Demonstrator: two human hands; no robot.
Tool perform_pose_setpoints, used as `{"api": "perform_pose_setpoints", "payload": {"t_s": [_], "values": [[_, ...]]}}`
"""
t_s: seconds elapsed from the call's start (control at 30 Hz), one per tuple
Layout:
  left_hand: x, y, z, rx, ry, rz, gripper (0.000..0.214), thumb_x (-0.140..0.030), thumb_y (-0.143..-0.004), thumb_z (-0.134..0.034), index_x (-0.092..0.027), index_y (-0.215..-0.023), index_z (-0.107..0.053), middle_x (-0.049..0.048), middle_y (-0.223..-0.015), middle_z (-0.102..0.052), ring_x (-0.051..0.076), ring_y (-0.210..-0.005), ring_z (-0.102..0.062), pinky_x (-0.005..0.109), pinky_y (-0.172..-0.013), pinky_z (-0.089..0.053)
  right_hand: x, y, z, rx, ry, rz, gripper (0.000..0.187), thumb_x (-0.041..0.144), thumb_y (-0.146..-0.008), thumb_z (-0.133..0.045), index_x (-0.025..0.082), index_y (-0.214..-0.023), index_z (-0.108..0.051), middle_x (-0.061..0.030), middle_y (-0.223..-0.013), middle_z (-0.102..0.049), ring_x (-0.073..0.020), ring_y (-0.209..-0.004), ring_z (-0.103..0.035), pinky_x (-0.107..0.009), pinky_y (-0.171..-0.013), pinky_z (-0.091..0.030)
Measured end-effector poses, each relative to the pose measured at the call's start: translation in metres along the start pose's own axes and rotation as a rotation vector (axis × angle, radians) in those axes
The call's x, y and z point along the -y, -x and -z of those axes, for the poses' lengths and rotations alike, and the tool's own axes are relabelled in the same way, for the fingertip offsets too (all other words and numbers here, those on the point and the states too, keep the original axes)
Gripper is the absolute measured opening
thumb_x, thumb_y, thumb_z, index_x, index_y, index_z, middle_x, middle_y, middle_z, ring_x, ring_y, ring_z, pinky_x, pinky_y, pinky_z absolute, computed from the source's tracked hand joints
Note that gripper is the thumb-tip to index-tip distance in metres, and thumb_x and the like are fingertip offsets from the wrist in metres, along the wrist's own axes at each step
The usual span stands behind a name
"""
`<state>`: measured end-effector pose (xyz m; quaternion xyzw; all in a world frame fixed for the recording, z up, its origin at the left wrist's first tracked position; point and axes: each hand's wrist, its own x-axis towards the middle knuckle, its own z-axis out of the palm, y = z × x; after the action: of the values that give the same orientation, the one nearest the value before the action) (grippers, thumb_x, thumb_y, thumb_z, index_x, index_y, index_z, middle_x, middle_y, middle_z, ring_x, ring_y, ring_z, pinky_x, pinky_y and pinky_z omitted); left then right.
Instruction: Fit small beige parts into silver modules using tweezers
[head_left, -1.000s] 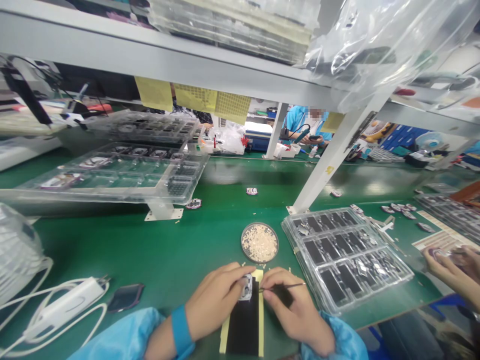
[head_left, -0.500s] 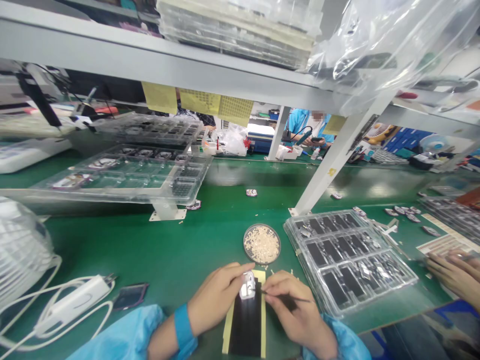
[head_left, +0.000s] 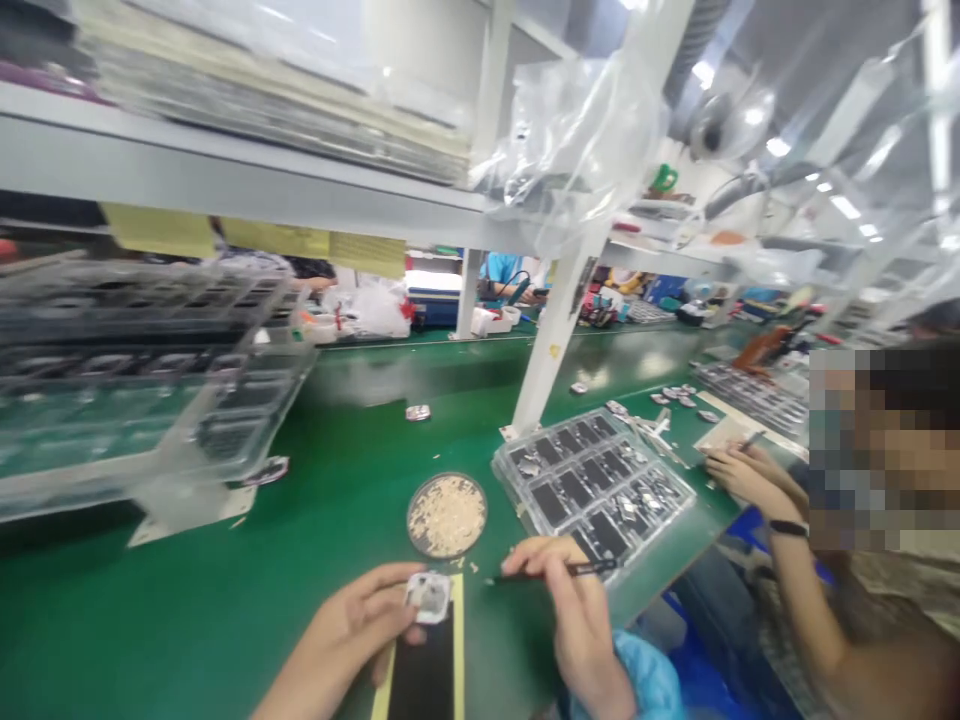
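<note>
My left hand (head_left: 367,625) pinches a small rounded-square electronic part (head_left: 429,597), whitish at the rim and grey in the middle, just above a black strip (head_left: 424,670) edged with yellow tape. In my right hand (head_left: 566,610) lies a pair of slim black tweezers (head_left: 555,572), their tip pointing left and apart from the part. Beyond both hands stands a round dish (head_left: 447,515) filled with tiny beige pieces. A clear compartment tray (head_left: 525,500) holding dark flat parts and some silvery ones is just past my right hand.
At left, clear trays (head_left: 262,430) rest on a raised stand. A white shelf post (head_left: 559,345) rises behind the compartment tray. Small parts (head_left: 418,412) lie on the green bench (head_left: 337,500). A co-worker's hands (head_left: 742,475) work at right, near the bench edge.
My view has swung to the right, bringing the co-worker into sight. The part is lifted and turned in my left hand. My right hand and the tweezers have drawn away from it.
</note>
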<state>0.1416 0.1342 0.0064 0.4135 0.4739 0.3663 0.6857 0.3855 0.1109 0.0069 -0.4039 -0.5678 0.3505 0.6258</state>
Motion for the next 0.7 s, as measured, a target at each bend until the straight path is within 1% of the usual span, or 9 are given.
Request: {"api": "perform_pose_setpoints", "payload": {"t_s": [0.1, 0.17, 0.23, 0.3, 0.37, 0.43, 0.53, 0.6, 0.7], "values": [[0.006, -0.006, 0.003, -0.031, 0.093, 0.038, 0.077, -0.055, -0.058, -0.093, -0.01, -0.114, -0.064, 0.0135, -0.088, -0.077, 0.023, -0.074, -0.07, 0.018, -0.044, -0.044, 0.019, -0.027, 0.04, -0.059, 0.228, 0.057, 0.04, 0.04, -0.113, -0.029, 0.022, -0.087, -0.054, -0.0056, -0.088, -0.066, -0.0219, -0.084, -0.064, -0.034, -0.079, -0.052], [0.009, -0.009, 0.004, -0.037, 0.141, 0.053, 0.077, -0.05, -0.053, -0.097, -0.011, -0.11, -0.064, 0.0148, -0.092, -0.078, 0.024, -0.075, -0.071, 0.018, -0.044, -0.045, 0.02, -0.054, 0.066, -0.055, 0.62, 0.026, 0.041, 0.039, -0.112, -0.026, 0.021, -0.092, -0.057, -0.0025, -0.076, -0.062, -0.0197, -0.068, -0.06, -0.029, -0.065, -0.049], [0.01, -0.01, 0.003, -0.023, 0.18, 0.048, 0.072, -0.047, -0.051, -0.098, -0.013, -0.103, -0.062, 0.0137, -0.089, -0.078, 0.021, -0.072, -0.07, 0.017, -0.045, -0.045, 0.012, -0.083, 0.081, 0.039, 0.776, -0.007, 0.03, 0.038, -0.107, -0.047, 0.02, -0.093, -0.066, -0.0019, -0.079, -0.067, -0.0203, -0.072, -0.063, -0.029, -0.068, -0.048], [0.01, -0.01, 0.002, -0.01, 0.189, 0.015, 0.067, -0.047, -0.053, -0.098, -0.015, -0.097, -0.06, 0.0105, -0.081, -0.077, 0.018, -0.069, -0.068, 0.016, -0.046, -0.044, -0.001, -0.107, 0.082, 0.16, 0.861, -0.024, 0.011, 0.031, -0.097, -0.066, 0.022, -0.094, -0.073, 0.0003, -0.081, -0.07, -0.0199, -0.072, -0.064, -0.027, -0.069, -0.047], [0.007, -0.009, 0.002, -0.013, 0.152, -0.048, 0.061, -0.05, -0.058, -0.095, -0.016, -0.094, -0.058, 0.0073, -0.077, -0.075, 0.017, -0.067, -0.066, 0.016, -0.047, -0.044, -0.012, -0.125, 0.072, 0.251, 0.954, -0.03, 0.003, 0.025, -0.09, -0.074, 0.024, -0.091, -0.076, 0.0007, -0.082, -0.072, -0.0203, -0.074, -0.066, -0.026, -0.068, -0.045], [0.003, -0.007, 0.003, -0.018, 0.07, -0.108, 0.058, -0.053, -0.066, -0.09, -0.016, -0.097, -0.059, 0.006, -0.077, -0.073, 0.017, -0.068, -0.065, 0.017, -0.049, -0.045, -0.018, -0.14, 0.059, 0.312, 1.053, -0.04, 0.003, 0.025, -0.086, -0.079, 0.023, -0.087, -0.077, -0.0009, -0.082, -0.072, -0.0224, -0.077, -0.067, -0.026, -0.067, -0.044], [-0.002, -0.007, 0.007, -0.026, -0.08, -0.101, 0.062, -0.056, -0.073, -0.085, -0.015, -0.112, -0.061, 0.0064, -0.081, -0.073, 0.018, -0.071, -0.066, 0.017, -0.048, -0.042, -0.019, -0.156, 0.046, 0.409, 1.168, -0.067, 0.014, 0.028, -0.075, -0.088, 0.023, -0.079, -0.076, -0.0015, -0.075, -0.071, -0.0239, -0.074, -0.067, -0.026, -0.063, -0.042], [-0.002, -0.008, 0.01, -0.038, -0.133, -0.078, 0.066, -0.059, -0.073, -0.083, -0.013, -0.116, -0.063, 0.0069, -0.08, -0.072, 0.017, -0.068, -0.066, 0.016, -0.045, -0.038, -0.017, -0.165, 0.042, 0.458, 1.22, -0.073, 0.015, 0.026, -0.07, -0.09, 0.022, -0.074, -0.076, -0.0028, -0.074, -0.071, -0.0253, -0.074, -0.068, -0.026, -0.063, -0.042], [-0.002, -0.007, 0.009, -0.053, -0.114, -0.06, 0.065, -0.062, -0.076, -0.079, -0.009, -0.111, -0.067, 0.0077, -0.075, -0.071, 0.015, -0.062, -0.064, 0.015, -0.043, -0.035, -0.011, -0.17, 0.04, 0.449, 1.263, -0.058, 0.009, 0.016, -0.075, -0.078, 0.017, -0.067, -0.073, -0.0083, -0.074, -0.071, -0.0288, -0.077, -0.069, -0.029, -0.067, -0.044]]}}
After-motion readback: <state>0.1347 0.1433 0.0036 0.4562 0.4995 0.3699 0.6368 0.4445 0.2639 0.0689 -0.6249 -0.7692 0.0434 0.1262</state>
